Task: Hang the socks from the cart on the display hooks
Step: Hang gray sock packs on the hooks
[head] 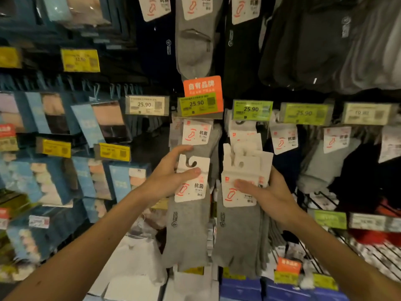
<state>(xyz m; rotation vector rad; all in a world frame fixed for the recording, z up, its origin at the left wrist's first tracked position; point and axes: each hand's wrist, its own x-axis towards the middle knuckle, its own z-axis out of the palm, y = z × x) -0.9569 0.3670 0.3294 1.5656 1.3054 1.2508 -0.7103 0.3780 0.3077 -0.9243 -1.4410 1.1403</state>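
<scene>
Landmark: orange sign (202, 85), one, mid-shelf.

Two hands are up, and both are below the orange sign. We see the left hand (167, 179) straight below it, pinching one grey sock pack (188, 227) by its white card. The thumb lies flat on the card front and the index finger curls over the card's top edge; the other fingers are hidden behind.

The right hand (269, 194) is below and right of the sign and grips a stack of grey sock packs (238, 231). Its thumb presses across the front card, with the fingers wrapped behind, out of sight. We count at least three card tops fanned in that stack but cannot tell the exact number.

Both lots are held in the air, side by side and close together.

One hung grey pack (196, 132) sits directly under the sign, just above the left hand's index finger.

We count four price tags reading 25.90 (251, 109): one overlapping the sign's lower edge, one to its left and two to its right.
</scene>
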